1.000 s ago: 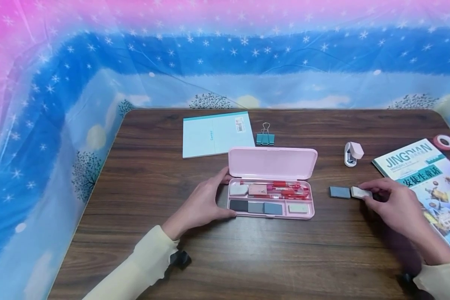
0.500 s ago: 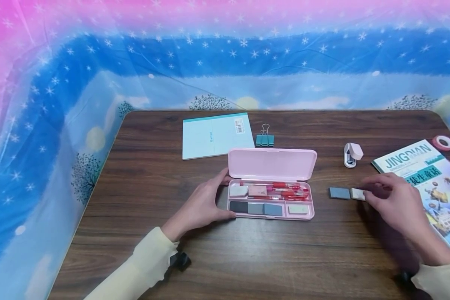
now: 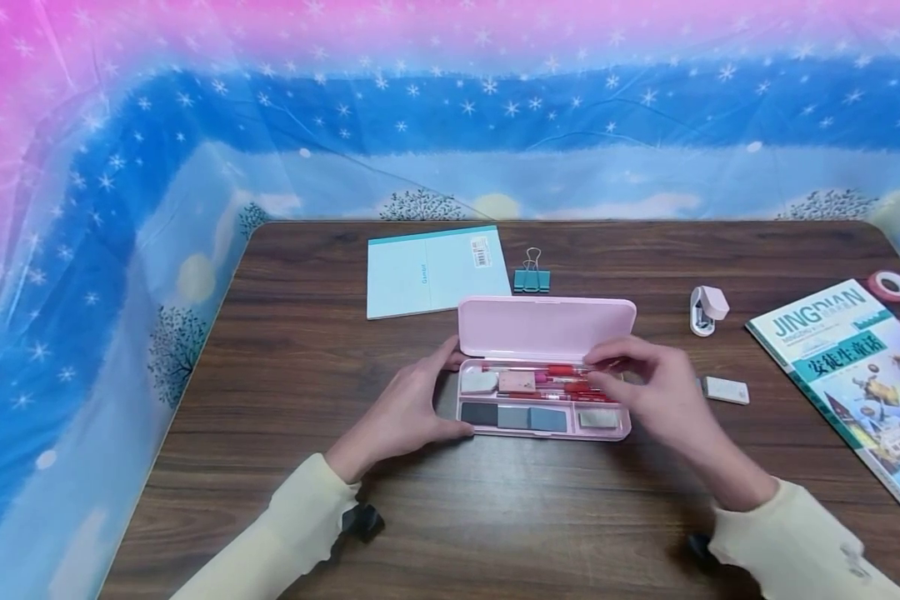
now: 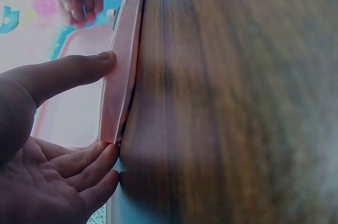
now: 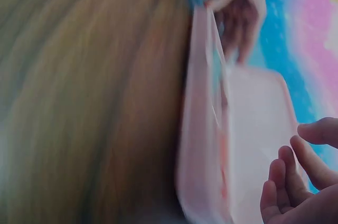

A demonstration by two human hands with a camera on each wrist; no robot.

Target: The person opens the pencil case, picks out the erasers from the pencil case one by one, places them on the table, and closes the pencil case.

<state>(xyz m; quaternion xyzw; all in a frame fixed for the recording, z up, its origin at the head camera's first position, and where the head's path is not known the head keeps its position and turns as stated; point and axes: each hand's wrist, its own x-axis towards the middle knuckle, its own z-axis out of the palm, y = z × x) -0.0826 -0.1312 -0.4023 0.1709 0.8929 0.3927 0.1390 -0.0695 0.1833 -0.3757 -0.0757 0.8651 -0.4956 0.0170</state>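
Note:
A pink pencil case (image 3: 546, 327) lies with its lid raised. My left hand (image 3: 401, 408) holds its left end, thumb (image 4: 87, 73) on the front wall and fingers at the end. Inside are red pens (image 3: 570, 387), a white eraser (image 3: 478, 382), a pink eraser (image 3: 517, 382), dark and grey blocks (image 3: 513, 417) and a pale eraser (image 3: 598, 418). Over the right end hovers my right hand (image 3: 660, 392), its fingers loosely bent with nothing between them. To its right a white eraser (image 3: 726, 390) lies on the table; the grey block beside it is mostly hidden by that hand.
Behind the case are a light blue notebook (image 3: 435, 271) and a teal binder clip (image 3: 532, 280). A small white-and-pink stapler (image 3: 708, 311) stands at the right. Farther right lie a book (image 3: 847, 383) and a tape roll (image 3: 891, 286). A patterned curtain (image 3: 450, 117) surrounds the table.
My right hand has let go of the white eraser beside the grey block and moved left over the pencil case's right end. My left hand has stayed on the case.

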